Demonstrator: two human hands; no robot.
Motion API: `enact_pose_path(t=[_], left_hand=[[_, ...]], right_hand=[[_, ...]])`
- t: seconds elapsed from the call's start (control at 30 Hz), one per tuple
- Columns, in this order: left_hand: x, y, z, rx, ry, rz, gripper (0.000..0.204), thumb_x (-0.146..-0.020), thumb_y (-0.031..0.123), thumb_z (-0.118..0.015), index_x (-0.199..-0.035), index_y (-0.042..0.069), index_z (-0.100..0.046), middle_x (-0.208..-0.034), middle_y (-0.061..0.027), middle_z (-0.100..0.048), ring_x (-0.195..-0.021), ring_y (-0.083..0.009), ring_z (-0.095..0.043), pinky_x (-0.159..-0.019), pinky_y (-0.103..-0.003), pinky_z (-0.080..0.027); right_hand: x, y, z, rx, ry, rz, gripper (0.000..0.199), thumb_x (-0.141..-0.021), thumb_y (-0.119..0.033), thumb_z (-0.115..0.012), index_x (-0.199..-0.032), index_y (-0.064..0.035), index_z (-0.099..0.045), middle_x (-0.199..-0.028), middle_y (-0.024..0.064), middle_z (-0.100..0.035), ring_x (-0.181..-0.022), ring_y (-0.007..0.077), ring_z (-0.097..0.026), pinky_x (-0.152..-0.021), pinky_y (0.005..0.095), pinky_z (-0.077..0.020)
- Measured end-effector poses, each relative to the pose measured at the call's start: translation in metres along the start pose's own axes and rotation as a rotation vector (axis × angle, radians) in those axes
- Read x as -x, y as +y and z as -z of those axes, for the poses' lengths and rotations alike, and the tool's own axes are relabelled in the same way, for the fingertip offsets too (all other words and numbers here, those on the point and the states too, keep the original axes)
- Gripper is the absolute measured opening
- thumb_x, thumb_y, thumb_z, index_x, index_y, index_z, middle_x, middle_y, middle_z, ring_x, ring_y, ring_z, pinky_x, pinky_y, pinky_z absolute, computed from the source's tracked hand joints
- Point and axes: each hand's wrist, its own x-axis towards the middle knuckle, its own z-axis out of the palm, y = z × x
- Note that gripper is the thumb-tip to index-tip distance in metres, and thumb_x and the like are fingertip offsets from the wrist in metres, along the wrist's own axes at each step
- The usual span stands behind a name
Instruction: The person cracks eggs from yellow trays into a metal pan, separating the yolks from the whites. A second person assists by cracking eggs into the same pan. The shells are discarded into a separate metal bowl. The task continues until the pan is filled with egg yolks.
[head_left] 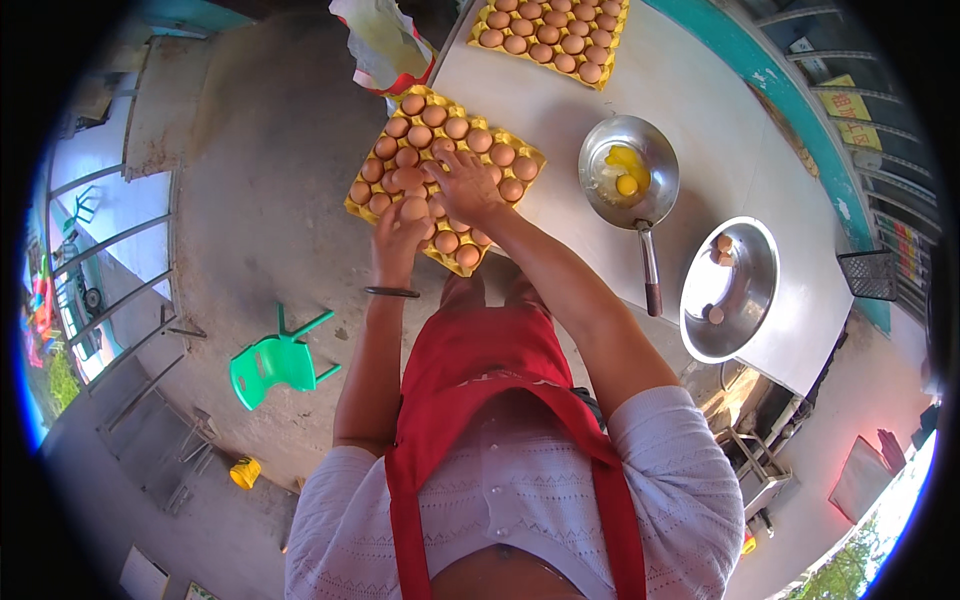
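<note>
Over the yellow egg tray (538,157) at the left edge of the pale counter (730,120), the left hand (396,238) has its fingers closed around a brown egg (414,209). The egg looks nearly round from above, so I cannot tell which way its long axis runs. The right hand (466,190) reaches across the tray's middle, fingers extended leftward among the eggs; whether its grip is clamped on one, I cannot tell. The tray lies askew, one corner pointing toward the red apron (480,350). To its right rests a metal pan (630,130) with broken-out egg inside, its long handle (650,265) pointing back toward the person's side; next comes a steel basin (750,280) containing shells (724,250).
</note>
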Motion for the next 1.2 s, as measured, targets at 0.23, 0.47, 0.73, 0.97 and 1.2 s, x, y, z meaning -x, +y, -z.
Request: enact_pose_path(t=[0.23,0.47,0.73,0.97,1.2], left_hand=[[0.019,0.0,-0.003,0.023,0.157,-0.063,0.047,-0.09,0.015,-0.069,-0.133,0.004,-0.054,-0.112,-0.0021,-0.064,-0.093,-0.0075,-0.06,-0.069,-0.02,-0.046],[0.016,0.025,-0.023,0.203,0.023,0.014,0.042,-0.093,0.02,-0.066,-0.13,0.005,-0.054,-0.113,-0.0026,-0.064,-0.094,-0.0094,-0.061,-0.072,-0.022,-0.044],[-0.017,0.035,-0.161,0.303,-0.682,0.253,0.053,-0.095,0.04,-0.061,-0.137,0.01,-0.05,-0.12,-0.002,-0.065,-0.113,-0.016,-0.061,-0.073,-0.024,-0.043],[-0.009,0.047,-0.239,0.258,-0.855,0.358,0.042,-0.098,0.034,-0.058,-0.132,0.009,-0.055,-0.113,-0.0023,-0.066,-0.108,-0.0172,-0.065,-0.066,-0.021,-0.046],[-0.015,0.06,-0.271,-0.205,-0.806,-0.084,0.031,-0.091,0.029,-0.069,-0.112,0.008,-0.059,-0.104,-0.0041,-0.065,-0.091,-0.0123,-0.063,-0.072,-0.027,-0.047]], right_hand=[[-0.035,-0.028,-0.035,0.157,-0.027,0.048,0.029,-0.086,-0.022,-0.058,-0.11,-0.008,-0.064,-0.117,0.0073,-0.056,-0.112,0.024,-0.05,-0.093,0.0377,-0.044],[-0.004,-0.013,0.02,-0.458,0.235,-0.319,0.039,-0.082,-0.017,-0.069,-0.118,-0.0058,-0.057,-0.103,0.0132,-0.062,-0.086,0.0298,-0.063,-0.078,0.0394,-0.0523],[0.115,0.033,0.242,-0.258,0.648,-0.171,0.05,-0.082,-0.008,-0.072,-0.129,-0.0029,-0.056,-0.113,0.0175,-0.061,-0.094,0.0312,-0.061,-0.083,0.0382,-0.051],[0.157,0.071,0.256,-0.29,0.671,-0.315,0.048,-0.087,-0.012,-0.071,-0.131,-0.001,-0.055,-0.114,0.0166,-0.063,-0.095,0.0272,-0.061,-0.084,0.0362,-0.0507],[0.172,0.118,0.285,-0.94,0.403,-0.574,0.047,-0.097,-0.034,-0.062,-0.128,0.0011,-0.057,-0.103,0.0087,-0.068,-0.091,0.0126,-0.062,-0.082,0.0272,-0.0519]])
